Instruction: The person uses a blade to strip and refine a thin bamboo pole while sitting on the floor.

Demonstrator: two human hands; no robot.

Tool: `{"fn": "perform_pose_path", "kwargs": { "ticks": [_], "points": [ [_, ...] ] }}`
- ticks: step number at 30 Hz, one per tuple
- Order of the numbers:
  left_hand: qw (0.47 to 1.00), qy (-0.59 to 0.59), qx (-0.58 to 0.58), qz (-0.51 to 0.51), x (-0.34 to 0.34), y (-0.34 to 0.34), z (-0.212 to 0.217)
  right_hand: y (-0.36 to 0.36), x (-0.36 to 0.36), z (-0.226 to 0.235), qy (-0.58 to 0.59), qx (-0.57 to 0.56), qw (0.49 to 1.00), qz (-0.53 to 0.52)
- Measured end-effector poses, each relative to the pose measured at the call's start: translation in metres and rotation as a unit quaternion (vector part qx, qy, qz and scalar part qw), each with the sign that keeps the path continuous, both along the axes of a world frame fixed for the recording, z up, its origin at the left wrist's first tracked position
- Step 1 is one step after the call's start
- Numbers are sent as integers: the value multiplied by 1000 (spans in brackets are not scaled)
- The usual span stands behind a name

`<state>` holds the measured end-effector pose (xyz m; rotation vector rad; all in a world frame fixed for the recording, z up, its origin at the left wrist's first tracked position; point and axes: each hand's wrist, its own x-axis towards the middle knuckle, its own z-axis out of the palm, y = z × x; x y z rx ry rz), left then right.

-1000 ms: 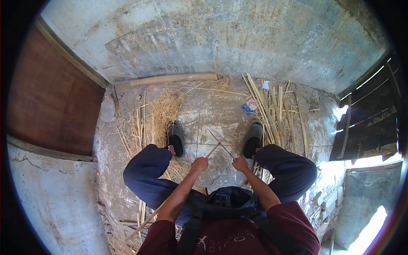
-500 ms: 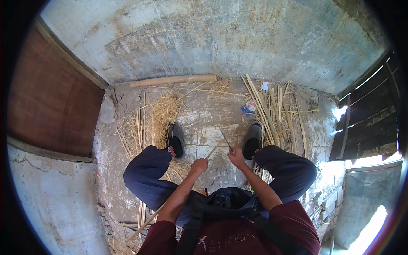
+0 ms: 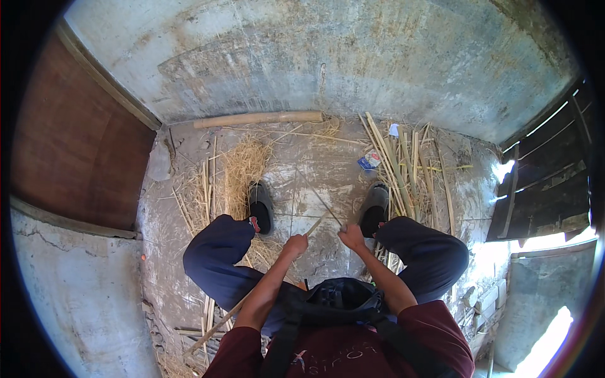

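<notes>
Between my knees, my left hand is closed round a pale bamboo strip. The strip's short end sticks out ahead of the fist, and its long tail passes back under my left forearm. In my right hand, also closed, is the handle of a knife with a long, thin, dark blade. The blade slants forward and to the left over the floor. Its edge is too fine to make out. Blade and strip lie close together in the view; whether they touch I cannot tell.
A heap of straw-like shavings lies by my left shoe. Several bamboo strips are piled beyond my right shoe, beside a blue-and-white packet. A thick bamboo pole lies along the far wall.
The knife blade has swung to the left, so its tip now points further left and more of its length shows. My left hand and the bamboo strip have stayed nearly still.
</notes>
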<state>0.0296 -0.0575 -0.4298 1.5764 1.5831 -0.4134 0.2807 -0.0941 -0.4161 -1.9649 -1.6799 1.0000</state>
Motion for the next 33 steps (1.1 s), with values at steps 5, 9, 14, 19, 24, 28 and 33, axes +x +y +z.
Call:
{"fn": "perform_pose_path", "kwargs": {
  "ticks": [5, 9, 14, 19, 24, 28, 33],
  "points": [
    [1000, -5, -10, -9, 1, -2, 8, 28, -24, 37, 128, 177, 973, -76],
    [1000, -12, -3, -5, -21, -4, -2, -6, -33, -15, 47, 272, 957, -93],
    [999, -23, -13, 37, -2, -5, 15, -60, 19, -92, -78, -142, 987, 16],
    [976, -84, -140, 144, -16, 10, 9, -30, 11, -57, -23, -167, 986, -3],
    [994, -71, -76, 17, -2, 8, 27, -18, 14, -29, 51, -73, 994, -57],
    [999, -40, -8, -21, -9, 9, 20, 14, -4, -3, 94, 169, 974, -120],
    [997, -38, -67, 9, -11, 4, 11, -4, -11, -22, 101, 97, 982, -127]
  ]
}}
